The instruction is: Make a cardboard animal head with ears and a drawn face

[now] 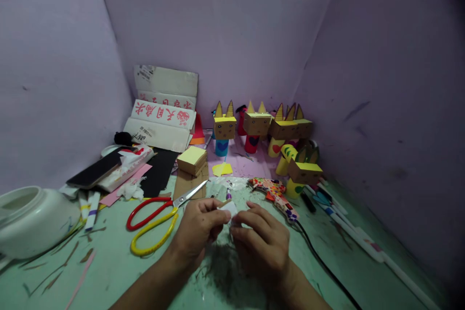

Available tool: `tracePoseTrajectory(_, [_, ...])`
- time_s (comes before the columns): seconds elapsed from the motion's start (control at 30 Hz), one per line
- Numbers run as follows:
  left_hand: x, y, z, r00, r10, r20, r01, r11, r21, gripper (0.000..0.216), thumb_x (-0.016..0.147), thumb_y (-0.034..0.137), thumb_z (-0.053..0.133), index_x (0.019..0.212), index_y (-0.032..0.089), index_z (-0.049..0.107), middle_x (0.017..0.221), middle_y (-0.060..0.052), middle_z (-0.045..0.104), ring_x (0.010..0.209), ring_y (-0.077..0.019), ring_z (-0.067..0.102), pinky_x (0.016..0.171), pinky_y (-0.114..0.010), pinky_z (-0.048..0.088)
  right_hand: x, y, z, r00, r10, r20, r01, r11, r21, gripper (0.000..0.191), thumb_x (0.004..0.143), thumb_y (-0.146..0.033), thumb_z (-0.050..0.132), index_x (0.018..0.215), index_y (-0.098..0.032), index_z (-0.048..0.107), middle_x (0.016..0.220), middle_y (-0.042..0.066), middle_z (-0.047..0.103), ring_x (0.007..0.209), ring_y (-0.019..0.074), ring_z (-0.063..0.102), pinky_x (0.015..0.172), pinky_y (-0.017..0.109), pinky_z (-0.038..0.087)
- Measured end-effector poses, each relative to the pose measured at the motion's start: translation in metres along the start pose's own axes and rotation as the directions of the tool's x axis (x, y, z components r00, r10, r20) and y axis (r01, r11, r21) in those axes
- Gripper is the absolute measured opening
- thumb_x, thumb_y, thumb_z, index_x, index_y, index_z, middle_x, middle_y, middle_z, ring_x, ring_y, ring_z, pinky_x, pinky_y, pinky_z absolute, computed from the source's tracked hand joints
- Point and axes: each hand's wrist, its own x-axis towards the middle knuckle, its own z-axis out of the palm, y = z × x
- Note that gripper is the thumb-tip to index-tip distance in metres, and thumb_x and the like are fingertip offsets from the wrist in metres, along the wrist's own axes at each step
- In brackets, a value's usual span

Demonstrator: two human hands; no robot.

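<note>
Between thumb and fingers my left hand [199,226] pinches a small white-faced piece of cardboard [229,209] with a brown edge. My right hand [265,240] is closed in, its fingertips at the piece's right edge; part of the piece is hidden by the fingers. Left of my hands lie scissors [175,203] with one red and one yellow handle, blades apart. Just beyond the piece is a small purple-and-white item [228,193]. A flower-patterned glue gun [274,196] with a black cord rests to the right of my hands.
Cardboard figures with pointed ears [224,128] stand at the back. A yellow-topped cardboard box [192,160], folded white cardboard [165,111] and a yellow paper scrap [222,169] are nearby. At left are a white pot [39,223] and markers [92,209]. White sticks [356,235] lie right.
</note>
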Motion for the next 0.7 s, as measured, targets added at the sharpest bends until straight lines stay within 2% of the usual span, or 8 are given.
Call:
tracePoseTrajectory(0.1, [0.003,0.003,-0.005,0.985,0.164,-0.053,-0.155,0.977,0.147,0.017,0.052,0.028,0.067,0.058,0.013,0.061,0.047,0.003,0.048,0.046,-0.0080,0.038,0.046,-0.021,0.027,0.000,-0.002,0.002,0.989,0.145,0.041,-0.149,0.980,0.130,0.035,0.065,0.001,0.052,0.090,-0.022,0.059,0.090,0.007,0.065,0.083,0.0189,0.060,0.078,0.034,0.052])
tracePoseTrajectory(0.17, [0.002,0.004,-0.006,0.961,0.272,-0.044,-0.252,0.932,0.260,0.017,0.055,0.028,0.066,0.061,0.013,0.064,0.054,0.000,0.053,0.054,-0.0116,0.044,0.051,-0.023,0.032,0.000,-0.001,0.002,0.933,0.353,0.063,-0.354,0.876,0.328,0.038,0.065,-0.004,0.054,0.100,-0.021,0.057,0.102,0.009,0.062,0.096,0.0221,0.059,0.082,0.036,0.050])
tracePoseTrajectory(0.2, [0.001,0.005,-0.006,0.955,0.296,-0.023,-0.276,0.914,0.298,0.017,0.057,0.029,0.065,0.062,0.012,0.065,0.056,0.000,0.054,0.056,-0.0129,0.046,0.053,-0.024,0.033,0.000,0.000,0.002,0.874,0.476,0.100,-0.467,0.765,0.443,0.037,0.067,-0.008,0.056,0.102,-0.021,0.056,0.103,0.009,0.061,0.097,0.0226,0.059,0.082,0.037,0.050])
tracePoseTrajectory(0.27, [-0.002,0.004,-0.004,0.953,0.301,0.035,-0.295,0.893,0.341,0.019,0.060,0.030,0.062,0.064,0.012,0.065,0.057,-0.001,0.053,0.056,-0.0136,0.045,0.052,-0.025,0.032,0.001,0.004,0.002,0.701,0.669,0.246,-0.645,0.448,0.619,0.026,0.071,-0.018,0.060,0.097,-0.020,0.058,0.095,0.006,0.063,0.088,0.0210,0.061,0.076,0.033,0.050])
tracePoseTrajectory(0.33, [-0.004,0.001,-0.001,0.948,0.308,0.082,-0.316,0.872,0.375,0.018,0.062,0.030,0.060,0.064,0.012,0.063,0.056,0.000,0.050,0.054,-0.0130,0.043,0.050,-0.025,0.031,0.003,0.008,0.002,0.545,0.721,0.429,-0.726,0.149,0.671,0.020,0.069,-0.027,0.066,0.086,-0.019,0.061,0.077,0.003,0.062,0.070,0.0169,0.059,0.061,0.027,0.047])
tracePoseTrajectory(0.37, [-0.005,-0.001,0.000,0.943,0.320,0.095,-0.331,0.860,0.390,0.017,0.062,0.029,0.059,0.063,0.012,0.063,0.055,0.001,0.048,0.053,-0.0124,0.041,0.050,-0.025,0.030,0.004,0.009,0.002,0.493,0.721,0.487,-0.744,0.059,0.666,0.021,0.065,-0.029,0.070,0.080,-0.018,0.061,0.070,0.001,0.060,0.062,0.0148,0.056,0.057,0.025,0.044])
tracePoseTrajectory(0.5, [-0.005,-0.006,0.002,0.927,0.356,0.120,-0.372,0.830,0.415,0.016,0.064,0.029,0.060,0.060,0.013,0.061,0.055,0.002,0.045,0.053,-0.0114,0.039,0.049,-0.025,0.029,0.009,0.011,0.002,0.371,0.746,0.553,-0.793,-0.055,0.606,0.025,0.052,-0.027,0.077,0.068,-0.017,0.061,0.058,-0.003,0.055,0.054,0.0115,0.049,0.053,0.023,0.036])
tracePoseTrajectory(0.7, [0.003,-0.007,-0.004,0.936,0.310,0.167,-0.350,0.876,0.332,0.019,0.064,0.031,0.064,0.066,0.012,0.065,0.059,-0.001,0.053,0.055,-0.0119,0.044,0.050,-0.024,0.031,0.019,0.008,0.000,0.256,0.797,0.547,-0.822,-0.118,0.558,0.019,0.044,-0.024,0.074,0.057,-0.015,0.062,0.049,-0.003,0.055,0.047,0.0097,0.045,0.048,0.023,0.032])
